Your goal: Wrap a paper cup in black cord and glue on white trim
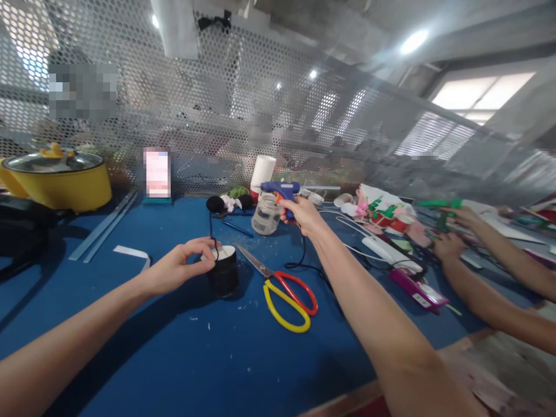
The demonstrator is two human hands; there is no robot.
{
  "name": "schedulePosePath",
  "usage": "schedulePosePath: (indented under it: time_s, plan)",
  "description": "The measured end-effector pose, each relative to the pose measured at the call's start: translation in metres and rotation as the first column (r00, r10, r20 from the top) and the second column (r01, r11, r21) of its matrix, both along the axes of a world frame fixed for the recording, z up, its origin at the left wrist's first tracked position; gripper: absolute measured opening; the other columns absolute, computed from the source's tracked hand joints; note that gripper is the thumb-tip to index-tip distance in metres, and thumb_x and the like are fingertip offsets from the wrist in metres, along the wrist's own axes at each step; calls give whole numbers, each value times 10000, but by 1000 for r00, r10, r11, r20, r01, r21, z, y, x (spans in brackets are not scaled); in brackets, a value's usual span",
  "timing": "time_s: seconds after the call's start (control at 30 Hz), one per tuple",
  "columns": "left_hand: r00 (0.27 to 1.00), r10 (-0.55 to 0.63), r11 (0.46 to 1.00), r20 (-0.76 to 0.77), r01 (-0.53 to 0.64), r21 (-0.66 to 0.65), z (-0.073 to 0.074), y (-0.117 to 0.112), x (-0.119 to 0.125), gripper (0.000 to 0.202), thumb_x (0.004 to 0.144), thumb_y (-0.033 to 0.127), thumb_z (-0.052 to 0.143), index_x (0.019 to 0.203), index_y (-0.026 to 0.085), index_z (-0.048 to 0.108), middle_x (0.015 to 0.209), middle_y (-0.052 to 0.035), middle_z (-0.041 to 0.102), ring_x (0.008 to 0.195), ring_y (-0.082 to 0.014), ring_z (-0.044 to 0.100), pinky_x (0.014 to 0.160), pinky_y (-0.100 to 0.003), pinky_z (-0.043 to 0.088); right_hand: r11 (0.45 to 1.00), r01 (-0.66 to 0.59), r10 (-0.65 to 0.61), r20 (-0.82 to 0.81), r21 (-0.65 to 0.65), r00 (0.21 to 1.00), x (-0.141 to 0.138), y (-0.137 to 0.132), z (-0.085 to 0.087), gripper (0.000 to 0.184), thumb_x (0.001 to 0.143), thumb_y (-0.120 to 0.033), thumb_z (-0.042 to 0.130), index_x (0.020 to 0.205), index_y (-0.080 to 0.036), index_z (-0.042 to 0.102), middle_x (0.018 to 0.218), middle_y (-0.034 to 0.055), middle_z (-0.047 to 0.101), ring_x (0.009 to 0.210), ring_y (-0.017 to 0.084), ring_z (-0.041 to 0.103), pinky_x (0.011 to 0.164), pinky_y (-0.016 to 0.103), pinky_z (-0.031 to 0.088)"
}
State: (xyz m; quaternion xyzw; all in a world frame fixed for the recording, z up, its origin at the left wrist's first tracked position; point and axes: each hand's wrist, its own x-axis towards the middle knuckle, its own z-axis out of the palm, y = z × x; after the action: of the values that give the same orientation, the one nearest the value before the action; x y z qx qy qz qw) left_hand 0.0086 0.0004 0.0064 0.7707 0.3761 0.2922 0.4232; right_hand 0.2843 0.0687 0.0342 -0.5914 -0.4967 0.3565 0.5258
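Note:
My left hand (185, 262) is closed at the rim of a short black cylinder (223, 278) with a white inside, thumb and fingers at its upper left edge. A thin black cord (212, 229) runs from the fingertips up toward a black ball (215, 204). My right hand (304, 214) is wrapped round the handle of a blue hot glue gun (280, 187) with an orange trigger. The gun's nozzle points left, above a clear jar (266, 215). Between my hands lie open-bladed scissors (278, 284) with one red and one yellow handle.
A yellow electric pot (61, 182) stands at the left, with a lit phone (157, 174) beside it. Behind the jar is a white thread spool (263, 169). White strips, a blue pen (237, 227), a power strip (391, 253) and a purple box (417, 289) lie about. A co-worker's hands (452, 243) hold a green glue gun at right.

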Motion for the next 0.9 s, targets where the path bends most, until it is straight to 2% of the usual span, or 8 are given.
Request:
schedulePosePath:
  time_s: [0.13, 0.17, 0.23, 0.3, 0.4, 0.47, 0.7, 0.9]
  plan:
    - [999, -2, 999, 37, 3, -43, 0, -1, 1, 252, 710, 430, 580, 682, 180, 555, 1157, -102, 568, 1195, -246, 411, 1002, -389, 267, 979, 42, -40, -13, 199, 999, -11, -19, 7, 100, 669, -197, 588, 730, -180, 510, 587, -43, 573, 502, 83, 543, 493, 190, 446]
    - [998, 0, 998, 59, 3, -61, -1, 0, 1, 257, 704, 432, 587, 680, 179, 555, 1155, -101, 569, 1182, -244, 425, 998, -391, 271, 973, 17, -14, -16, 229, 1000, -16, -28, 9, 142, 647, -191, 598, 766, -177, 523, 630, -31, 595, 527, 90, 555, 525, 206, 459]
    - [993, 19, 995, 114, -7, -100, -2, 0, 0, 266, 691, 439, 601, 678, 176, 559, 1155, -101, 567, 1164, -247, 442, 988, -398, 279, 956, -146, 159, -30, 254, 987, -25, -51, 11, 176, 632, -205, 597, 794, -153, 554, 697, 7, 621, 527, 96, 557, 521, 228, 465]
    - [986, 50, 991, 159, -28, -133, -3, 1, 0, 267, 678, 437, 617, 670, 176, 564, 1146, -103, 570, 1164, -257, 440, 984, -407, 275, 944, -285, 295, -42, 165, 955, -34, -77, 8, 165, 663, -242, 573, 788, -135, 569, 658, 10, 611, 457, 77, 507, 455, 218, 437]
    - [976, 104, 982, 191, -70, -173, -5, 1, 0, 247, 669, 420, 632, 667, 180, 571, 1122, -100, 583, 1183, -267, 417, 993, -418, 252, 934, -354, 355, -6, 44, 935, -45, -107, 0, 172, 726, -272, 535, 814, -133, 582, 482, -47, 509, 404, 74, 458, 425, 208, 414]
    - [971, 130, 977, 201, -90, -193, -5, 1, 1, 233, 669, 403, 635, 677, 179, 574, 1111, -99, 588, 1187, -268, 409, 997, -422, 240, 921, -388, 389, 32, -18, 921, -51, -119, -5, 191, 740, -300, 536, 821, -133, 581, 478, -48, 493, 419, 83, 474, 438, 212, 428]
    - [950, 167, 973, 264, -115, -199, -10, 1, 4, 195, 693, 338, 616, 643, 171, 529, 1032, -73, 596, 1085, -234, 480, 983, -420, 254, 944, -298, 326, 261, -141, 909, -61, -130, -15, 255, 726, -409, 536, 696, -156, 543, 406, -63, 432, 348, 87, 435, 387, 212, 406]
    - [947, 166, 977, 274, -121, -176, -18, 3, 3, 176, 732, 319, 576, 676, 163, 517, 1021, -74, 577, 1057, -225, 491, 970, -415, 267, 971, -231, 233, 481, -64, 845, -63, -133, -25, 249, 740, -421, 510, 698, -181, 558, 422, -42, 470, 373, 127, 474, 415, 247, 414]
